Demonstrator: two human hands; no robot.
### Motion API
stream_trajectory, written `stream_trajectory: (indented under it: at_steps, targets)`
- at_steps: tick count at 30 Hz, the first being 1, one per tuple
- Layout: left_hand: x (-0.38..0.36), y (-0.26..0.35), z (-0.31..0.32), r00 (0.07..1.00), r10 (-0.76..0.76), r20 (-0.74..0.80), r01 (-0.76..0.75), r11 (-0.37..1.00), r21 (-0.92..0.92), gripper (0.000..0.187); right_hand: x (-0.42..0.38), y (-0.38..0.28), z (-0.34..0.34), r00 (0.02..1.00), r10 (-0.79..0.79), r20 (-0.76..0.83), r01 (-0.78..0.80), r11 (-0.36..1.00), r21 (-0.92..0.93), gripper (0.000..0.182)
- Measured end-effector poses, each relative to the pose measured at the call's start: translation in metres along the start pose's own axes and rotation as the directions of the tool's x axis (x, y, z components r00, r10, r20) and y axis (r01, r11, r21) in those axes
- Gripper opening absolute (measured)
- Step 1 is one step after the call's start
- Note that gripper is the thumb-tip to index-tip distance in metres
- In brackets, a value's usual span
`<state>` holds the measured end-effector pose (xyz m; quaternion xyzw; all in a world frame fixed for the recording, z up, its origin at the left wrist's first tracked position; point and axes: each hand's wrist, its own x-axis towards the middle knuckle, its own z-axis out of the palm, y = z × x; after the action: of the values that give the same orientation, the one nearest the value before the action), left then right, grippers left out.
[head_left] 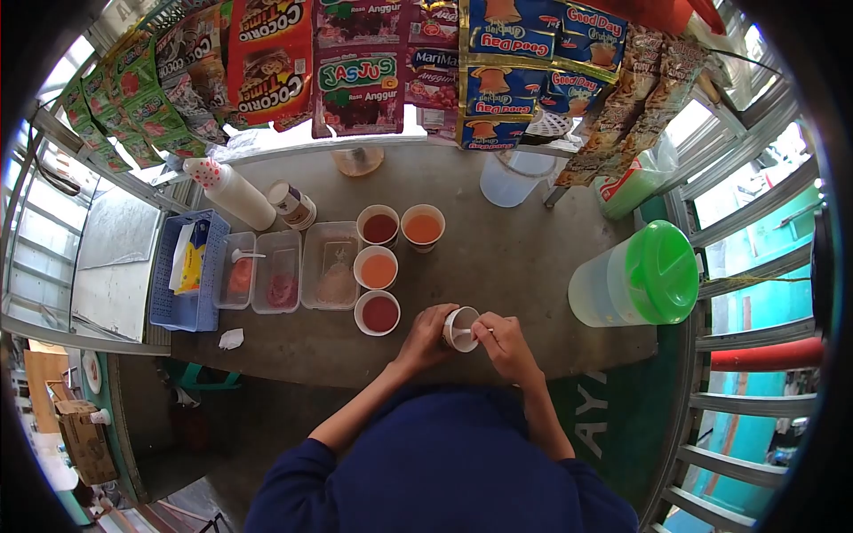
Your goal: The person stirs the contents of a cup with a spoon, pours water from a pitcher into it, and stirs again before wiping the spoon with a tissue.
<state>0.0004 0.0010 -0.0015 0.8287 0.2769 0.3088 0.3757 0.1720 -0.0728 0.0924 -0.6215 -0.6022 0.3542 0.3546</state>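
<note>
The cup [458, 341] is near the front edge of the worktop [524, 258], just in front of the person. Its mouth opens upward and leans a little toward the person's right, so the outer wall shows on the left side; the long axis runs from the base up to that mouth. Whether the base touches the worktop I can't tell. The spoon [461, 332] lies across the opening, its handle toward the right hand [506, 342] and its other end inside the cup.

The cup is small and round, with a white rim, a pale inside and some brown on the outer wall; what it contains is hard to make out. The spoon is white and slim.

The left hand [428, 338] has its grip closed around the cup's left side, the forearm slanting in from the lower left. The right hand's grip pinches the spoon handle over the rim, knuckles up, its forearm rising from the lower right.

To the left are four filled cups, dark red [380, 314], light orange [378, 272], deeper red [379, 227] and orange [422, 228], beside three clear trays of powder [330, 286].
</note>
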Motion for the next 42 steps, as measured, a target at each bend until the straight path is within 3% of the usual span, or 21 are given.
stream_trajectory:
  at_steps: [2, 6, 9, 11, 18, 20, 23, 27, 30, 32, 33, 35, 42]
  targets:
    - [0.000, 0.001, 0.000, 1.000, -0.003, 0.001, 0.003, 1.000, -0.012, 0.078, -0.001, -0.001, 0.001, 0.998, -0.026, -0.062, 0.017, 0.989, -0.150, 0.026]
    - [0.000, 0.001, 0.000, 1.000, 0.001, -0.002, -0.001, 1.000, 0.001, 0.079, -0.002, 0.004, -0.002, 0.998, 0.031, 0.052, -0.032, 0.999, 0.010, 0.025]
    - [0.000, 0.000, 0.001, 1.000, -0.008, 0.008, 0.008, 1.000, -0.002, 0.079, -0.004, 0.001, -0.003, 1.000, 0.000, -0.031, -0.005, 0.989, -0.148, 0.024]
    - [0.000, 0.000, 0.001, 1.000, 0.002, 0.009, -0.002, 1.000, -0.007, 0.078, -0.004, -0.002, -0.007, 0.998, 0.021, 0.052, -0.017, 0.997, -0.075, 0.023]
    - [-0.001, -0.001, 0.002, 1.000, 0.009, 0.006, -0.009, 1.000, -0.002, 0.080, -0.007, -0.010, -0.023, 0.997, -0.061, 0.048, 0.067, 0.991, -0.118, 0.020]
    - [0.000, 0.002, 0.000, 1.000, 0.004, 0.008, -0.004, 1.000, 0.005, 0.080, -0.008, -0.009, -0.028, 0.987, -0.002, 0.163, 0.022, 0.993, -0.120, 0.021]
    - [-0.001, 0.000, 0.001, 1.000, 0.017, -0.002, -0.017, 1.000, 0.016, 0.080, -0.006, -0.005, -0.029, 0.996, 0.011, 0.086, -0.011, 1.000, 0.003, 0.020]
    - [-0.001, 0.001, 0.000, 1.000, -0.005, 0.011, 0.005, 1.000, 0.008, 0.080, -0.007, -0.001, -0.033, 0.994, 0.010, 0.105, 0.000, 0.996, -0.094, 0.020]
    - [-0.001, 0.001, 0.000, 1.000, 0.016, 0.000, -0.016, 1.000, 0.009, 0.080, -0.007, -0.011, -0.035, 0.996, 0.041, 0.081, -0.047, 0.996, 0.071, 0.021]
    - [-0.001, 0.000, 0.001, 1.000, 0.005, 0.005, -0.005, 1.000, 0.002, 0.080, -0.008, -0.011, -0.037, 0.999, -0.034, 0.026, 0.037, 0.987, -0.155, 0.021]
    - [-0.001, 0.000, 0.001, 1.000, 0.005, 0.006, -0.005, 1.000, 0.001, 0.080, -0.009, -0.010, -0.038, 0.999, -0.033, 0.026, 0.037, 0.987, -0.155, 0.021]
    - [-0.001, 0.001, 0.001, 1.000, 0.012, 0.005, -0.012, 1.000, 0.011, 0.080, -0.010, -0.009, -0.039, 0.995, 0.003, 0.104, -0.011, 0.998, 0.070, 0.022]
    - [-0.001, -0.001, 0.002, 1.000, -0.013, 0.020, 0.013, 1.000, 0.011, 0.082, -0.013, -0.027, -0.057, 0.988, -0.045, 0.146, 0.027, 0.992, 0.120, 0.019]
